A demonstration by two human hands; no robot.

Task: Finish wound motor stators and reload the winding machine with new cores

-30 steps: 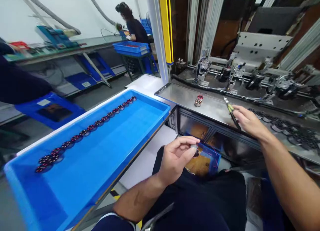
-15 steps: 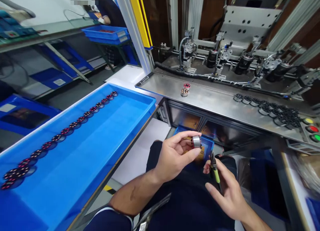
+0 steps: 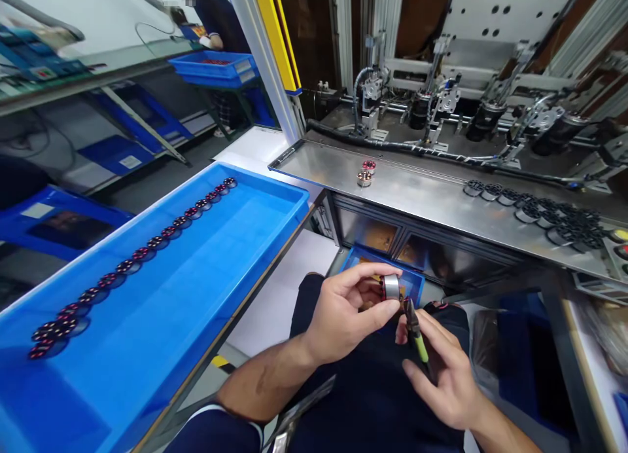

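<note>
Between the thumb and fingers of my left hand (image 3: 346, 312) is a small round motor part (image 3: 391, 287) with a silver rim and some red on its left side. My right hand (image 3: 444, 361) grips pliers (image 3: 418, 338) with green-and-black handles. The pliers' jaws point up and sit close to the lower right of the part; whether they touch it I cannot tell. Two similar round parts, one copper-toned (image 3: 364, 178) and one red (image 3: 369, 167), stand on the metal ledge (image 3: 417, 201) ahead.
A large blue tray (image 3: 196, 283) on my left holds a diagonal row of round parts (image 3: 128, 266). Several black-and-silver rings (image 3: 530, 211) cluster on the ledge's right. Behind stands a machine (image 3: 441, 106); push buttons (image 3: 622, 250) are at far right. A person (image 3: 218, 21) works at the back left.
The pliers have moved left and their jaws are now nearer the part in my left hand. The camera view has shifted slightly.
</note>
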